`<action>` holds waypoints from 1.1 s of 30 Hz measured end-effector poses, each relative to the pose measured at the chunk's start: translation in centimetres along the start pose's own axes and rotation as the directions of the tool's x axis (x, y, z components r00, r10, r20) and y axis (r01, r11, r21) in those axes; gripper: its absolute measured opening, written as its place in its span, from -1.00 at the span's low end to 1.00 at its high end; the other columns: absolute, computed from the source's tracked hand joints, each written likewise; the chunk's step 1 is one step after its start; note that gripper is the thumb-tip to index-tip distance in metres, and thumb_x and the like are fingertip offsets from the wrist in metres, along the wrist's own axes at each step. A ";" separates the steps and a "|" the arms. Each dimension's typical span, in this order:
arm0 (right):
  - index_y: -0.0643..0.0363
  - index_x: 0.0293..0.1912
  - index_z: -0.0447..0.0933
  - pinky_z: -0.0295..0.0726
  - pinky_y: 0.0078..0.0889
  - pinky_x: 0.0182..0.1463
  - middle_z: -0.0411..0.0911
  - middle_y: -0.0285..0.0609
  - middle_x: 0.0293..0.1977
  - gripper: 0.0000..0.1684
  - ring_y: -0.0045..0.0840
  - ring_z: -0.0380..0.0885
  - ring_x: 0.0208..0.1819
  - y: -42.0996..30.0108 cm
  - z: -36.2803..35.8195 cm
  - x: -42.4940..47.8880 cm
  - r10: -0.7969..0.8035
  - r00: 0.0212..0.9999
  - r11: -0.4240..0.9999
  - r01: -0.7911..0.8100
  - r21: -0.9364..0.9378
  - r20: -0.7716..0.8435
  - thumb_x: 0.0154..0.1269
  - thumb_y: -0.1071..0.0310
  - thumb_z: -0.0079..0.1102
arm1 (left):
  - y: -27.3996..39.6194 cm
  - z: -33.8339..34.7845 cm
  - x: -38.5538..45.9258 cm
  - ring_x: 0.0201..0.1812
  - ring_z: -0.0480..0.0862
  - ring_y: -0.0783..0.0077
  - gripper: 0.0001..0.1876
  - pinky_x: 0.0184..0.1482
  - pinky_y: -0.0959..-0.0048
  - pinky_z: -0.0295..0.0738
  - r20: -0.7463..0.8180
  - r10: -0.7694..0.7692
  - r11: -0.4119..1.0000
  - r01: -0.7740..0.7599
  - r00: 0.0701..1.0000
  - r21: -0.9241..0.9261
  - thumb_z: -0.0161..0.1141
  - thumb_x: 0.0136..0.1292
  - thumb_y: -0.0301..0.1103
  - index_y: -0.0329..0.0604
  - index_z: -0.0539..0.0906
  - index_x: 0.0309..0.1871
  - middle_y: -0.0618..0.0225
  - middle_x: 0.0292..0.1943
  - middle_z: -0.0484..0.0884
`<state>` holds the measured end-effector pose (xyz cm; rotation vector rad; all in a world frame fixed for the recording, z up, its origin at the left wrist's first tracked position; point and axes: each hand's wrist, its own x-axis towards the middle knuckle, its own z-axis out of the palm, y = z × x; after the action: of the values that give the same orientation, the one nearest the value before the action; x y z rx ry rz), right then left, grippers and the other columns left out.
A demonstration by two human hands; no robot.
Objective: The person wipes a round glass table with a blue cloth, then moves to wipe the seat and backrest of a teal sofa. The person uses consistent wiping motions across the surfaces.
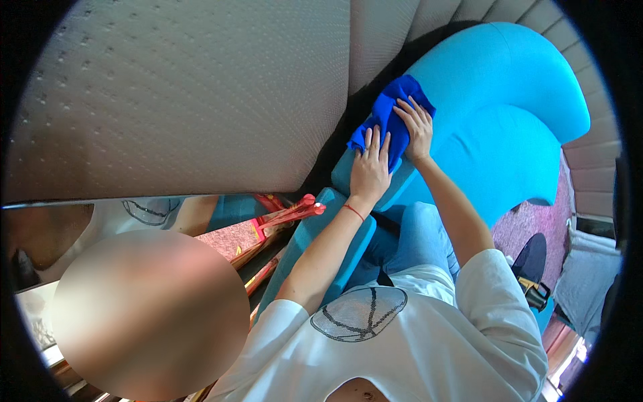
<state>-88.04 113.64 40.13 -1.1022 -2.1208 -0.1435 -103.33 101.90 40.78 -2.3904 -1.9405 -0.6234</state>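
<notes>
A royal-blue cloth (391, 113) lies crumpled over the top of the backrest of a turquoise upholstered sofa (467, 65). My left hand (370, 168), with a red string on its wrist, presses on the cloth's lower edge, fingers apart. Higher up and to the right, my right hand (416, 128) rests on the cloth's right side with fingers spread. Both palms face down, and neither hand's fingers close around the cloth. Part of the cloth is hidden under the hands.
A padded grey wall panel (201, 100) rises behind the sofa, with a dark gap between. Red-tipped rods (306, 205) stand beside a mirror at lower left. A dark round object (532, 259) and a grey cloth (585, 281) are at right, near a pinkish carpet (535, 226).
</notes>
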 end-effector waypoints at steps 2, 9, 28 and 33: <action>-0.02 0.19 0.65 0.29 -0.03 0.51 0.57 -0.19 0.36 -0.47 -0.20 0.41 0.51 0.2 -0.3 0.0 0.009 1.000 1.000 -0.008 -0.012 0.017 0.19 0.20 0.35 | 0.3 0.1 0.0 0.66 0.20 -0.05 -0.02 0.48 0.06 0.40 0.002 -0.009 1.000 0.009 1.000 -0.026 0.49 0.20 -0.19 -0.16 0.25 0.66 -0.05 0.66 0.18; -0.06 0.28 0.62 0.22 0.02 0.50 0.53 -0.19 0.39 -0.43 -0.17 0.35 0.53 0.6 -0.3 0.4 0.011 0.997 0.998 -0.015 0.063 0.070 0.26 0.17 0.26 | 0.4 0.0 0.0 0.65 0.22 -0.08 -0.07 0.49 0.01 0.36 -0.050 -0.040 0.992 0.034 0.998 -0.124 0.48 0.17 -0.27 -0.14 0.31 0.63 -0.05 0.64 0.23; -0.07 0.42 0.52 0.15 0.28 0.55 0.43 -0.09 0.46 -0.13 -0.08 0.29 0.53 3.4 -3.1 8.6 -0.659 0.578 0.743 0.400 0.537 0.482 0.03 0.45 0.35 | 3.7 -2.4 0.1 0.60 0.37 0.12 -0.02 0.44 0.02 0.45 -0.009 -0.461 0.886 0.460 0.887 -0.058 0.53 -0.21 -0.35 0.09 0.54 0.49 0.18 0.54 0.46; -0.15 0.25 0.63 0.51 0.15 0.22 0.71 -0.09 0.05 -0.42 -0.12 0.65 0.11 0.6 1.8 10.3 -0.699 0.437 0.714 0.387 0.583 0.566 0.19 0.31 0.32 | 4.9 -0.8 -0.2 0.60 0.35 0.12 -0.19 0.45 -0.07 0.42 -0.211 -0.693 0.704 0.710 0.689 0.004 0.49 0.04 -0.30 0.07 0.54 0.48 0.20 0.51 0.48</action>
<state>-92.40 121.61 45.36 -0.1191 -3.0560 0.5183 -98.94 100.35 42.64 -1.3780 -2.6927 -0.7146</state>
